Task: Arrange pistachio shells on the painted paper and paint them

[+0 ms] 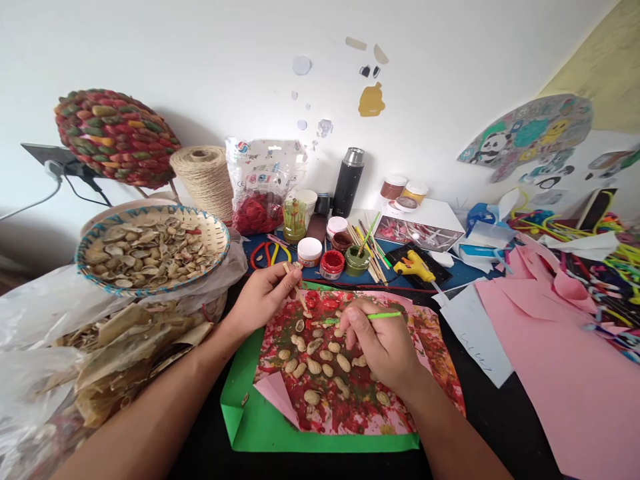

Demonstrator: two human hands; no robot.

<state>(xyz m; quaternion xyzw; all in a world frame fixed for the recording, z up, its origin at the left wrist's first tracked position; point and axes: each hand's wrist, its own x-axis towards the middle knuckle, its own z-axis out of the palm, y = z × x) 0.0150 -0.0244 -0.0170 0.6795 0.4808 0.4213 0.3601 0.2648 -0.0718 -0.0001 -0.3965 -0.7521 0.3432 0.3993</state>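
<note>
My left hand is closed on a thin wooden stick that points down at the paint-smeared pink sheet. A green paintbrush is pinched in my right hand, its tip over the sheet's upper middle. Several pistachio shells lie scattered on the sheet, a few painted red near the top. Below it lies a green paper.
A woven basket of shells sits at left above plastic bags. Paint jars, a yellow glue gun, a black flask, a twine spool and a shell-covered ball stand behind. Pink paper covers the right.
</note>
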